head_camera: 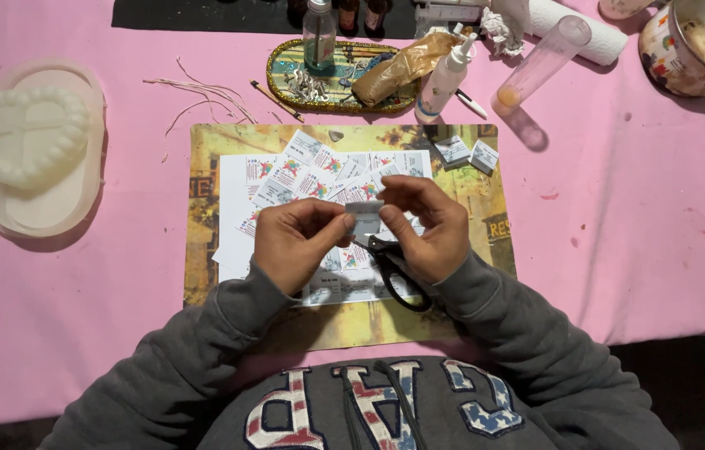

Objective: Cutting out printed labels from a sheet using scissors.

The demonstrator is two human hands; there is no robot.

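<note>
Pinching a small paper cutout (364,212) between both hands over the yellow mat (469,208): left hand (296,242) and right hand (423,227) together, fingertips clamped on it. Black scissors (394,271) hang under my right palm. Printed cutouts (311,179) lie beneath.

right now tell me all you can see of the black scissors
The black-handled scissors lie on the white printed paper sheet over the yellow picture mat, under the right hand. Their looped handles point toward the person, the blades hidden beneath the hands. The right hand's heel seems to rest on them; neither hand grips them.
</note>
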